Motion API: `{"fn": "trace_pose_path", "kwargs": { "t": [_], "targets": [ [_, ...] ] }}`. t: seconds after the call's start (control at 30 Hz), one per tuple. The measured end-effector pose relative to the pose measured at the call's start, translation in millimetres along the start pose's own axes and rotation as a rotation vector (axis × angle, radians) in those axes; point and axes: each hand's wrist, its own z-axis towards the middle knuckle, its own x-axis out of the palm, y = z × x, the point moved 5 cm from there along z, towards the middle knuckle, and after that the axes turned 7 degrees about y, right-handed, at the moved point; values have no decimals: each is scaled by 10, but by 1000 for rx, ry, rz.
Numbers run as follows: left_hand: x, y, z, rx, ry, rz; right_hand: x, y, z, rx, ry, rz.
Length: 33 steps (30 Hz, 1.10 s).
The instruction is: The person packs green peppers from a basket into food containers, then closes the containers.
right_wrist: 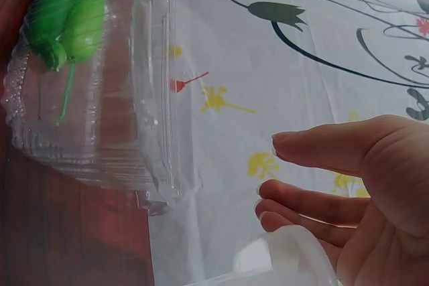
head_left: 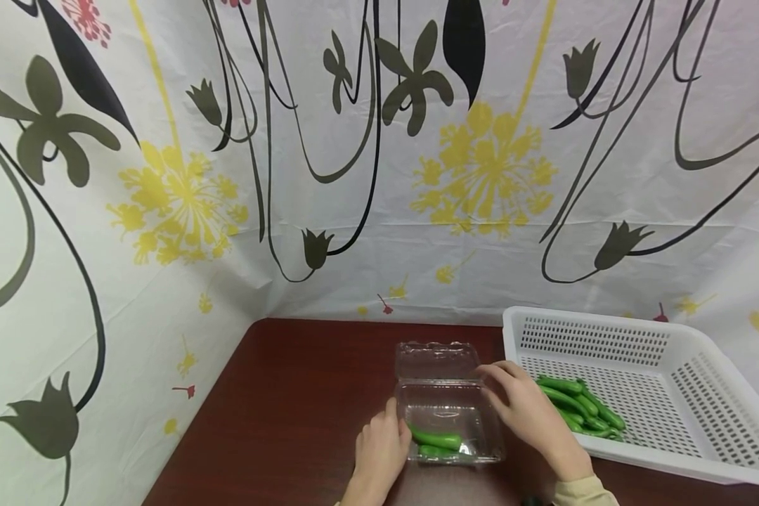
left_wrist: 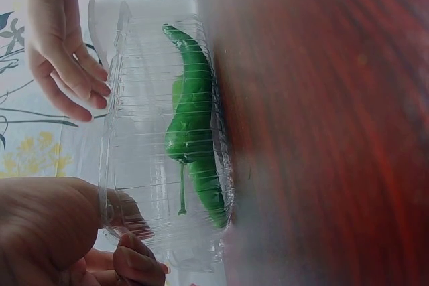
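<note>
Left hand [head_left: 379, 443]: pinching the left wall of the clear box [head_left: 439, 404] with curled fingers.
Right hand [head_left: 531, 414]: holding nothing, with fingers loosely apart, near the box's right side.
Box: on the desk [head_left: 310, 393] between both hands, with lid [head_left: 436, 362] tipped back at the far side.
Peppers inside [head_left: 439, 440]: green, two visible, lying along the near side.
White basket [head_left: 651, 400]: at right, with more green peppers [head_left: 566, 402] heaped in the left end.
</note>
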Motion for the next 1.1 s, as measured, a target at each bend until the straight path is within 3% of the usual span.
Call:
{"fn": "trace_pose_path", "kwargs": {
  "t": [0.53, 1.1],
  "targets": [
    [-8, -11, 1, 6, -6, 1, -128, -126, -29, 6, -48, -18],
    [-13, -11, -15, 15, -17, 7, -174, -279, -72, 86, -9, -12]
  ]
}}
